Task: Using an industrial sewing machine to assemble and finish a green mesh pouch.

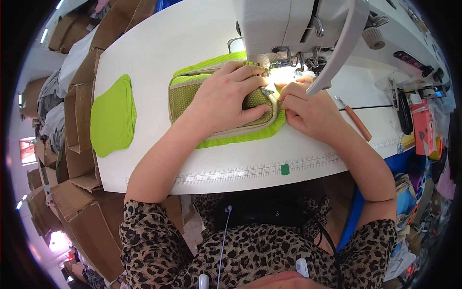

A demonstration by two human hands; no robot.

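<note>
A lime-green mesh fabric piece with beige binding lies on the white sewing table under the sewing machine. My left hand lies flat on it with fingers spread, pressing it down. My right hand pinches the fabric's right edge just in front of the needle and presser foot. A bright lamp lights the spot under the needle.
A stack of lime-green cut fabric pieces sits at the table's left. A brown-handled tool lies to the right of my right hand. Cardboard boxes line the left side. A printed ruler runs along the front edge.
</note>
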